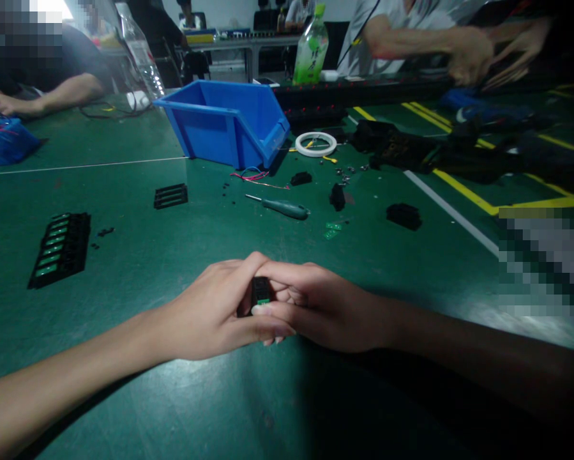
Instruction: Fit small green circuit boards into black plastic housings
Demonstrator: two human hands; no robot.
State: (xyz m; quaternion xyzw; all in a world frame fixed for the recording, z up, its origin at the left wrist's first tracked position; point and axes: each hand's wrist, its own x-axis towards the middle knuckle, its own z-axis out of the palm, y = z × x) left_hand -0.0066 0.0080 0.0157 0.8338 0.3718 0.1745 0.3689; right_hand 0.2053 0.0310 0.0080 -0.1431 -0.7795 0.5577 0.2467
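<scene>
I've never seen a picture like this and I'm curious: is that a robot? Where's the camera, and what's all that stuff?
No robot here, just a person's two bare hands. The camera is worn on that person's head, looking forward and down, so you see roughly what they see.

The left hand and right hand meet around a small black piece with a green part at its end. The fingers hide some of it.

On the green table beyond them lie a black holder with green strips, a screwdriver, a white ring and a blue bin. Farther back are two bottles, one clear and one green, and other people.
</scene>
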